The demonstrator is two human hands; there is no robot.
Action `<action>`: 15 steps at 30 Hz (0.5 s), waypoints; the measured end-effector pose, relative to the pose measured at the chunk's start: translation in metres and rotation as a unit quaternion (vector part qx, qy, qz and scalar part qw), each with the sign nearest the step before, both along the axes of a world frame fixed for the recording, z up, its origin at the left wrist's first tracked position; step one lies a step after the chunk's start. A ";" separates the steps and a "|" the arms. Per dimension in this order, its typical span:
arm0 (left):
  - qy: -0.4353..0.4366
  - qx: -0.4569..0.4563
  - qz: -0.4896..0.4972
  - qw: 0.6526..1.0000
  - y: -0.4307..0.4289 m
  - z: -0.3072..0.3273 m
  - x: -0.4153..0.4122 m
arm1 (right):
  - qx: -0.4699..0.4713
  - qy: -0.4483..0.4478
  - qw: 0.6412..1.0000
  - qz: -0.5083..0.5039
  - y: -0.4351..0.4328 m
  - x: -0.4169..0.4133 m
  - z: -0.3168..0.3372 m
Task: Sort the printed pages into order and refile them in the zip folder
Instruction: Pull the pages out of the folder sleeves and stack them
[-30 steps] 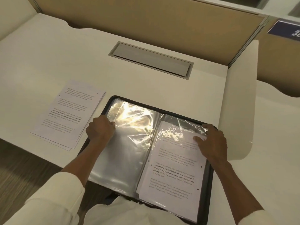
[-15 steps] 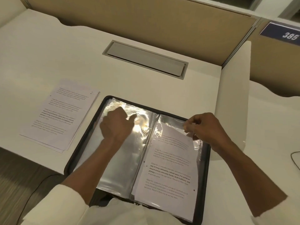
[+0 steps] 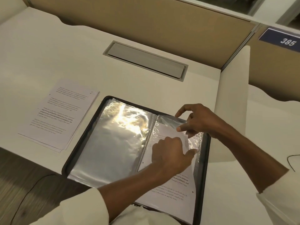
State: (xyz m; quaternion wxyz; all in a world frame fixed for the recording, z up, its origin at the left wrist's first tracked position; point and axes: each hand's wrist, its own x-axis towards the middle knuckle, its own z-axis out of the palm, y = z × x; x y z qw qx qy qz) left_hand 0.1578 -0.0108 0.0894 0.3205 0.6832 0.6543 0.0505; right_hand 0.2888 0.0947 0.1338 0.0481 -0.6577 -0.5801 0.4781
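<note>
The black zip folder (image 3: 84, 137) lies open at the desk's front edge, its clear plastic sleeves (image 3: 113, 146) shining on the left half. A printed page (image 3: 172, 190) sits in the right half, partly inside a sleeve. My right hand (image 3: 199, 120) pinches the top edge of that right sleeve and lifts it. My left hand (image 3: 170, 153) has crossed over and rests on the page's upper part, fingers curled, thumb out toward the sleeve's right edge. A stack of printed pages (image 3: 56, 114) lies on the desk left of the folder.
A grey cable hatch (image 3: 146, 60) is set into the white desk (image 3: 48, 54) behind the folder. A tan partition (image 3: 146, 18) runs along the back, a white side panel (image 3: 232, 95) stands at the right, with a "385" sign (image 3: 287, 42) beyond. A thin cable (image 3: 292, 161) lies far right.
My left hand has moved from the left sleeves across to the page on the right. My right hand has raised the top edge of the right sleeve.
</note>
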 end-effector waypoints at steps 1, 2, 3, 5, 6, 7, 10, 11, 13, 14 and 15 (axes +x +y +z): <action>-0.008 -0.002 0.000 1.000 -0.001 0.000 0.001 | -0.013 -0.001 1.000 0.010 0.001 0.000 -0.001; -0.014 -0.003 0.003 1.000 -0.002 0.000 0.003 | -0.024 -0.003 1.000 0.017 0.002 -0.001 -0.002; -0.017 -0.003 0.006 1.000 -0.003 0.000 0.004 | -0.035 -0.004 0.999 0.020 0.003 -0.001 -0.003; -0.018 0.000 0.009 1.000 -0.005 0.000 0.006 | -0.055 -0.008 0.998 0.020 0.006 -0.003 -0.005; -0.019 0.002 0.008 1.000 -0.006 -0.002 0.006 | -0.065 -0.009 0.998 0.019 0.007 -0.004 -0.006; -0.019 0.006 0.007 1.000 -0.007 -0.004 0.007 | -0.074 -0.012 0.997 0.017 0.009 -0.005 -0.006; -0.015 0.017 0.000 1.000 -0.007 -0.007 0.011 | -0.096 -0.026 0.995 0.011 0.018 -0.006 -0.010; -0.014 0.018 -0.006 1.000 -0.008 -0.007 0.012 | -0.112 -0.027 0.993 0.007 0.022 -0.006 -0.012; -0.013 0.026 -0.020 0.999 -0.009 -0.007 0.014 | -0.157 -0.021 0.987 -0.009 0.032 -0.004 -0.017; -0.010 0.031 -0.030 0.999 -0.009 -0.007 0.014 | -0.179 -0.022 0.984 -0.009 0.036 -0.003 -0.019; -0.010 0.032 -0.040 0.999 -0.009 -0.007 0.014 | -0.195 -0.030 0.980 0.003 0.041 -0.002 -0.021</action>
